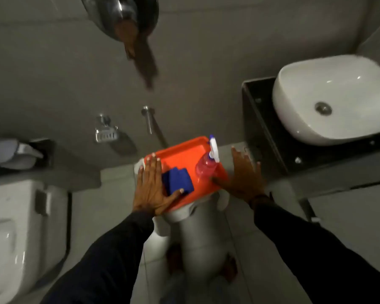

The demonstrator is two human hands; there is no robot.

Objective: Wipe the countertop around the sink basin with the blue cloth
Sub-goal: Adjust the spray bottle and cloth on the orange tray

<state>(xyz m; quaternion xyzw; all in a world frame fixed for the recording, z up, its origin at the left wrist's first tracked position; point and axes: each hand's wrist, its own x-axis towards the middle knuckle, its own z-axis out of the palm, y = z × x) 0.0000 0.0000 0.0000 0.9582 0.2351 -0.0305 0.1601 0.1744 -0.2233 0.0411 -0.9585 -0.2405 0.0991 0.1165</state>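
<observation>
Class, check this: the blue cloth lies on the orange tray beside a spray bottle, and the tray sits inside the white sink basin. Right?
Not quite. In the head view, the orange tray holding the blue cloth and spray bottle rests on a grey stand, left of the white sink basin.

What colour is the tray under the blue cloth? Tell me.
Bright orange-red. The tray shows best in the head view, the only one, with the blue cloth lying on it.

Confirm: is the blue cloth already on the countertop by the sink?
No. The blue cloth lies folded on the orange tray, with the left hand at its edge, away from the countertop.
</observation>
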